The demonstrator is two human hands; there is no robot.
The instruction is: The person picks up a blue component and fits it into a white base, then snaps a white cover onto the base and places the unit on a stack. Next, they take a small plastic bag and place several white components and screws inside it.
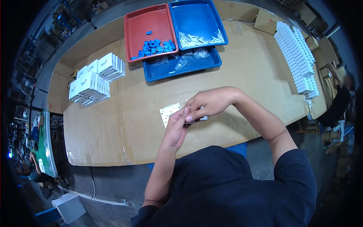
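Observation:
My left hand [177, 126] and my right hand [212, 102] meet over the cardboard-covered table, fingers bent and pressed together. Whatever lies between their fingertips is hidden by the fingers. A flat white piece [169, 112] with small dark marks lies on the cardboard just left of my hands, partly covered by them. Below my right hand, a bit of another white piece [204, 118] peeks out; the rest of it cannot be seen.
Beyond my hands, a red tray [149, 20] of blue parts and a blue tray [196, 19] of white sticks rest on a lower blue tray [181, 73] with clear plastic bags. White boxes [90, 83] stand stacked at left, white stacked pieces [297, 56] at right. Other people sit farther off.

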